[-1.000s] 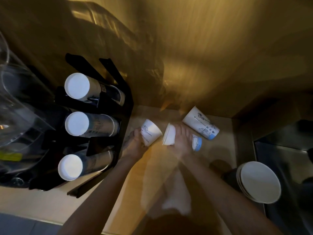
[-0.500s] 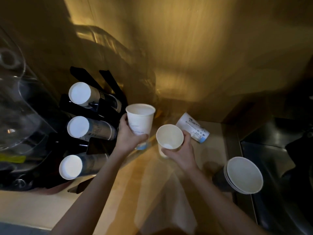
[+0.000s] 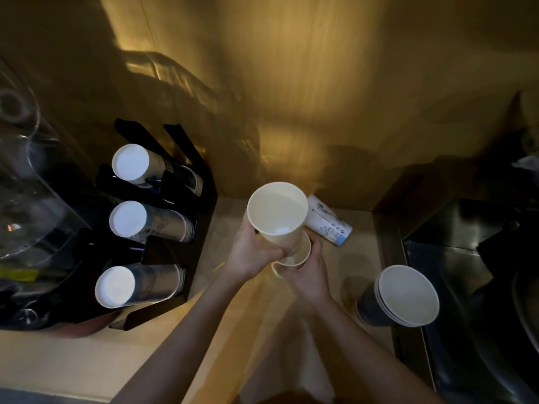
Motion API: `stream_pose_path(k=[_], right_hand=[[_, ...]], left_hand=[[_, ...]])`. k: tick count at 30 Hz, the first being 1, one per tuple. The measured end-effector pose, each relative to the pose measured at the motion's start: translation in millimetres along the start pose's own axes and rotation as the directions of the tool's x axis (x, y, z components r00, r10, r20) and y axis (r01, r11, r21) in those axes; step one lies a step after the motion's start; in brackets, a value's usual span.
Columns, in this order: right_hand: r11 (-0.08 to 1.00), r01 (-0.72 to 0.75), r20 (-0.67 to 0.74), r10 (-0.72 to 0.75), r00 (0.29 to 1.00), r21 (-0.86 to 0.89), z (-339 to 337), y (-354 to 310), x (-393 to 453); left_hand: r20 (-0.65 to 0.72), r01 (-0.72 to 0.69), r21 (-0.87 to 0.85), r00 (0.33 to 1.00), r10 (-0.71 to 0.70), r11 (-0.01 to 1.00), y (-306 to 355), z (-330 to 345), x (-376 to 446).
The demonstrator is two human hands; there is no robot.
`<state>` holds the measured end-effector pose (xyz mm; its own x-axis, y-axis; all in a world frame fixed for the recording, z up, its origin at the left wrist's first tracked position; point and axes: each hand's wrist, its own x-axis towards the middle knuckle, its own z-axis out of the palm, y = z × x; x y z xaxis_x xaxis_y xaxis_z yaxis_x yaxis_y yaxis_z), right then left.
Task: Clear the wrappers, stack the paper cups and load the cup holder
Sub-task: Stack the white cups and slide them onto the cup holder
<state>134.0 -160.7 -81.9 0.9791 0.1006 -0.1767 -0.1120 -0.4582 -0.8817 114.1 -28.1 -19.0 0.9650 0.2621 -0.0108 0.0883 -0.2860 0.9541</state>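
My left hand grips a white paper cup, mouth up, above the counter. Its base sits inside the rim of a second paper cup that my right hand holds from below. A third printed paper cup lies on its side on the counter behind them. The black cup holder stands at the left with three horizontal stacks of cups, their white bases facing me.
A short stack of wide paper cups stands at the right near the counter edge. A dark sink area lies further right. A clear plastic container is at far left. The wooden wall closes the back.
Both hands lifted their cups off the counter, turned them mouth up, then came together. The left cup now sits in the right cup's mouth.
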Motion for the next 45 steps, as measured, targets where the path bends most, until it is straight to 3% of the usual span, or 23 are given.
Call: stream_pose_path(k=[5, 13, 20, 24, 27, 29, 33, 36, 41, 45], right_hand=[[1.000, 0.004, 0.066, -0.002, 0.998, -0.023, 1, -8, 4], [0.998, 0.001, 0.072, 0.003, 0.997, -0.063, -4, -7, 11], [0.981, -0.003, 0.149, 0.032, 0.988, -0.192, -10, -10, 14], [0.941, 0.079, 0.286, 0.020, 0.958, -0.328, -26, -19, 24], [0.893, 0.203, 0.508, 0.033, 0.861, -0.402, -55, -43, 35], [0.842, 0.243, 0.563, 0.085, 0.822, -0.482, -70, -61, 45], [0.823, 0.237, 0.365, -0.039, 0.930, -0.516, -70, -69, 90], [0.833, 0.198, 0.246, -0.078, 0.966, -0.516, -58, -57, 126], [0.755, 0.085, 0.273, 0.128, 0.953, -0.650, -37, -30, 159], [0.683, 0.136, 0.327, 0.157, 0.932, -0.718, -30, -11, 160]], left_hand=[[-0.002, 0.019, 0.008, 1.000, -0.019, 1.000, -20, 7, -5], [0.119, 0.106, 0.049, 0.987, -0.111, 0.993, -34, 18, -4], [0.118, 0.049, 0.238, 0.990, -0.078, 0.970, -39, 26, 1], [0.132, 0.015, 0.290, 0.990, -0.055, 0.957, -42, 24, 2], [0.123, 0.004, 0.292, 0.992, -0.042, 0.957, -45, 24, 3], [0.118, -0.013, 0.299, 0.993, -0.023, 0.954, -47, 24, 3], [0.114, -0.034, 0.311, 0.993, -0.002, 0.950, -49, 25, 2], [0.114, -0.014, 0.290, 0.993, -0.020, 0.957, -48, 24, 3], [0.108, 0.012, 0.245, 0.993, -0.039, 0.970, -50, 24, 3], [0.108, 0.007, 0.257, 0.994, -0.036, 0.966, -51, 24, 3]])
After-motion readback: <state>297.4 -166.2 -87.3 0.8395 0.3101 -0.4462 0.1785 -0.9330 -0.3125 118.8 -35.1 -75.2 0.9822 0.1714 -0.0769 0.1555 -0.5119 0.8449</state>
